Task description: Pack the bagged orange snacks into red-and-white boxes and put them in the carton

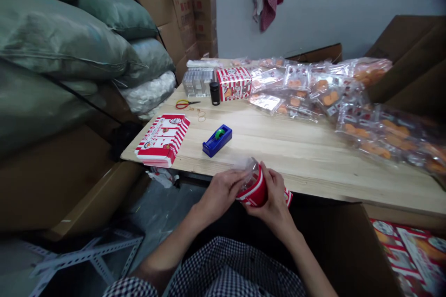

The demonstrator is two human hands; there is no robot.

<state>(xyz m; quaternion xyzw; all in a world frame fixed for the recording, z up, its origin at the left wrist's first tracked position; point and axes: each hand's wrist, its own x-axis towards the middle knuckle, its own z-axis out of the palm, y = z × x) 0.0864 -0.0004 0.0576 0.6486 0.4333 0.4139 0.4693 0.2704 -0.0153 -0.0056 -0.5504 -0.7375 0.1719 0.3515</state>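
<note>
My left hand (221,190) and my right hand (272,197) are both closed around a red and white striped paper carton (252,193) near the table's front edge. A clear plastic bag (248,170) sticks out of its top, pinched by the fingers of my left hand. The carton's lower part is curved and partly hidden by my fingers. A stack of flat red-and-white striped cartons (162,139) lies on the pale wooden table (299,158) to the left, and a blue tape dispenser (216,140) stands closer to my hands.
Several sealed plastic packets of orange items (324,93) cover the table's far right. A finished striped box (233,83), black cylinder (215,93), scissors (187,104), rubber bands (201,114) and a clear container (198,82) stand behind. Large sacks (59,41) and cardboard boxes (195,18) crowd the left.
</note>
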